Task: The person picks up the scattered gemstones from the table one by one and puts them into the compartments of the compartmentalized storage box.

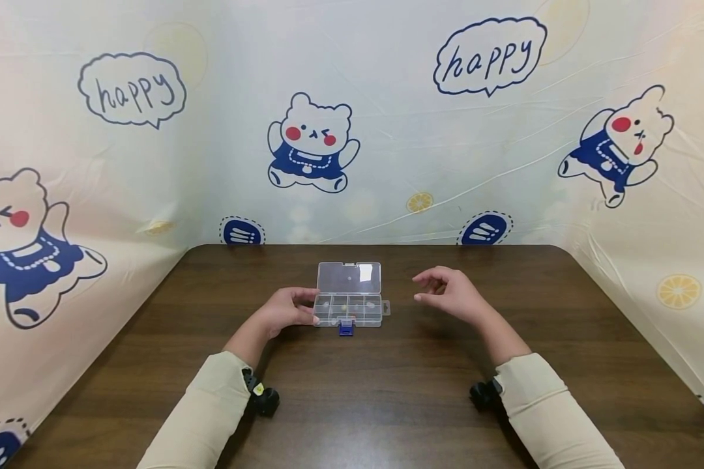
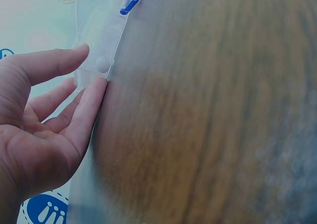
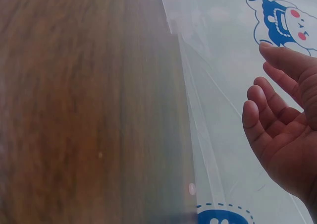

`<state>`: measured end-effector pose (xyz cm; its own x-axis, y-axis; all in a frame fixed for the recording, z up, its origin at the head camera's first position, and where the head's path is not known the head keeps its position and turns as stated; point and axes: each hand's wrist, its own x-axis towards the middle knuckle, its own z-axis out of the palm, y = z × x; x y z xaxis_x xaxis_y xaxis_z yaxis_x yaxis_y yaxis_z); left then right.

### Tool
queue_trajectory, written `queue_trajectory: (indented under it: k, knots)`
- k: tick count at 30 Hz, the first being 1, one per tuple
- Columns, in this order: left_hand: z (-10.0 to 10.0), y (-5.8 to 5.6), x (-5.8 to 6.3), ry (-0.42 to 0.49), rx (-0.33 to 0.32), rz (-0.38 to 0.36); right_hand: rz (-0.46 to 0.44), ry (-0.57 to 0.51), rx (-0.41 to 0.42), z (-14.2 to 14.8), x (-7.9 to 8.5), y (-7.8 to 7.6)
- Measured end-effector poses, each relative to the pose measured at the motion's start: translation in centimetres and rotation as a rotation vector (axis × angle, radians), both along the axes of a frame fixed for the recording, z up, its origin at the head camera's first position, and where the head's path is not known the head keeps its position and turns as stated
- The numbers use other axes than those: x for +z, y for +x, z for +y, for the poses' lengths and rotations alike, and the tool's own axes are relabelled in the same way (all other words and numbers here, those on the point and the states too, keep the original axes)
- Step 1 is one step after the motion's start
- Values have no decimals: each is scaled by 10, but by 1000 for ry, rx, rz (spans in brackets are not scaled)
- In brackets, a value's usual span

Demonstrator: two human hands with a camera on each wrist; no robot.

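A small clear plastic compartment box stands on the brown table with its lid raised at the back. Its blue latch hangs at the front. Tiny items, one yellowish, show inside the compartments. My left hand holds the box's left end, thumb by the front corner and fingers toward the back. In the left wrist view, the fingertips meet the box's end. Right of the box, apart from it, my right hand hovers over the table with loosely bent fingers and holds nothing.
The wooden table reaches back to a printed cloth backdrop with bears and "happy" bubbles, which also hangs along both sides. A clear hanging tab sticks out from the box's right end. Black wrist cameras sit below each sleeve cuff.
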<state>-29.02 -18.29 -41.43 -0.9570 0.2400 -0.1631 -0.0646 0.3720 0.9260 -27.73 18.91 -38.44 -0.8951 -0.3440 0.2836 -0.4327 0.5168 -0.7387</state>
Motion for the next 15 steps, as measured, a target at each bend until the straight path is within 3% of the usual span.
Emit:
queue_trajectory:
  k: [15]
  knots:
    - [1, 1, 1, 0, 6, -11, 9, 0, -18, 14, 0, 0]
